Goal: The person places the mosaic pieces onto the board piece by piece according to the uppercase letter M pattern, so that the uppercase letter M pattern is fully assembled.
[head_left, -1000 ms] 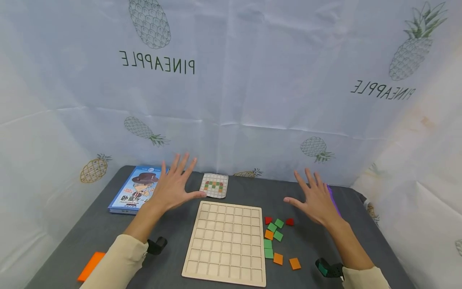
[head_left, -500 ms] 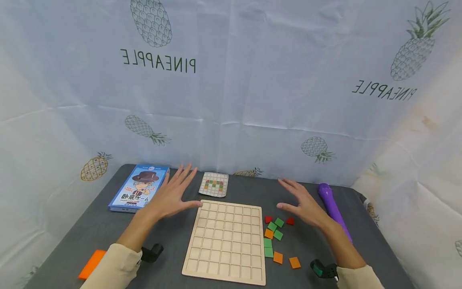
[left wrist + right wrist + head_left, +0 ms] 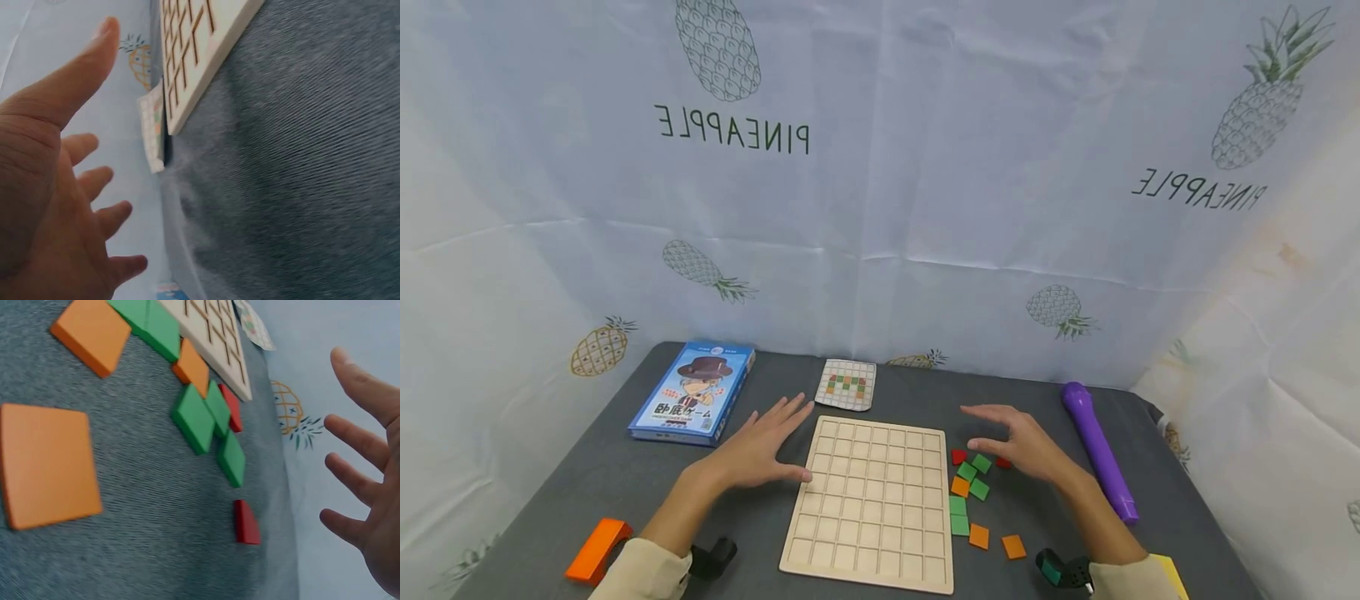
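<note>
A pale wooden grid board point(image 3: 872, 504) lies in the middle of the dark table. My left hand point(image 3: 752, 450) is spread beside its left edge, thumb tip overlapping the edge in the head view and fingers holding nothing. Above the loose tiles on the right hovers my right hand point(image 3: 1026, 442), fingers extended, also holding nothing. Those tiles include green squares point(image 3: 194, 419), orange squares point(image 3: 47, 465) and small red pieces point(image 3: 245, 522); the right hand partly covers one red piece in the head view. Behind the board lies a small pattern card point(image 3: 846, 385) printed with a coloured grid.
A blue game box point(image 3: 694, 392) lies at the back left. An orange object point(image 3: 597, 552) sits by the left sleeve. On the right is a purple microphone-shaped object point(image 3: 1099, 454); a yellow thing point(image 3: 1171, 575) shows by the right sleeve. A pineapple-print curtain point(image 3: 880, 183) hangs behind.
Both hands have drawn back toward the person and lower, the right one also moving left. The game box and the purple object have come into fuller view. The tiles and board have stayed put.
</note>
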`<state>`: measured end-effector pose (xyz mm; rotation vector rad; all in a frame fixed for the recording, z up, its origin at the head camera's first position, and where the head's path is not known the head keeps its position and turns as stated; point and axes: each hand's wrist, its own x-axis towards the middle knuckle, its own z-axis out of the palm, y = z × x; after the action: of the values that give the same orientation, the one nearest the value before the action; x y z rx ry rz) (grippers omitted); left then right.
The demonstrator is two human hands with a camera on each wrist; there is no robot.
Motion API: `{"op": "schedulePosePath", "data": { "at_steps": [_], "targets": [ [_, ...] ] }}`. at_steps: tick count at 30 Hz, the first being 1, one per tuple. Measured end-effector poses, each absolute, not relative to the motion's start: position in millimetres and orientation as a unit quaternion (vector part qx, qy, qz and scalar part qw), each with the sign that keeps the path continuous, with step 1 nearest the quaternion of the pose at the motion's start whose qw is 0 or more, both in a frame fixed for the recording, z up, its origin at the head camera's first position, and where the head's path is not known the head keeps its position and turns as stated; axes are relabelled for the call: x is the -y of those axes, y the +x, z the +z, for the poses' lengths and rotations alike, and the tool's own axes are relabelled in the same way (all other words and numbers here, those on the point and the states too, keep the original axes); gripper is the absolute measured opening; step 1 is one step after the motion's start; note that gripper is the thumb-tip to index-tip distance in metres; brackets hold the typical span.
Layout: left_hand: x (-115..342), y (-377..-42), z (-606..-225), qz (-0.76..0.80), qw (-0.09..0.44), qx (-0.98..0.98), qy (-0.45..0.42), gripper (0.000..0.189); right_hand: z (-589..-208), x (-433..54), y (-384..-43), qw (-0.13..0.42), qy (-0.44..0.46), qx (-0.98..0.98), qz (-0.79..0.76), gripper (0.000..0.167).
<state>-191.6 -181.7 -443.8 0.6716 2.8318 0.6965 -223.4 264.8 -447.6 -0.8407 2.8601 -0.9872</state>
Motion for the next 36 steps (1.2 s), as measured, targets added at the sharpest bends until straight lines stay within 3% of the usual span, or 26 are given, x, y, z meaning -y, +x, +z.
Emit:
{"op": "schedulePosePath", "data": {
  "at_steps": [9, 19, 26, 36],
  "targets": [
    [186, -188, -457, 0.266, 0.153, -0.927, 0.218, 0.109, -460, -263, -222, 0.021, -0.288, -0.907, -0.307, 0.051],
    [187, -189, -457, 0.264, 0.195, -0.908, 0.260, 0.109, -467, -262, -222, 0.052, -0.290, -0.904, -0.312, 0.048],
    [193, -183, -462, 0.273, 0.193, -0.908, 0.253, 0.113, -474, -256, -222, 0.087, -0.289, -0.899, -0.316, 0.047],
    [187, -185, -470, 0.279, 0.183, -0.903, 0.271, 0.117, -482, -259, -222, 0.091, -0.271, -0.902, -0.322, 0.042]
  ]
}}
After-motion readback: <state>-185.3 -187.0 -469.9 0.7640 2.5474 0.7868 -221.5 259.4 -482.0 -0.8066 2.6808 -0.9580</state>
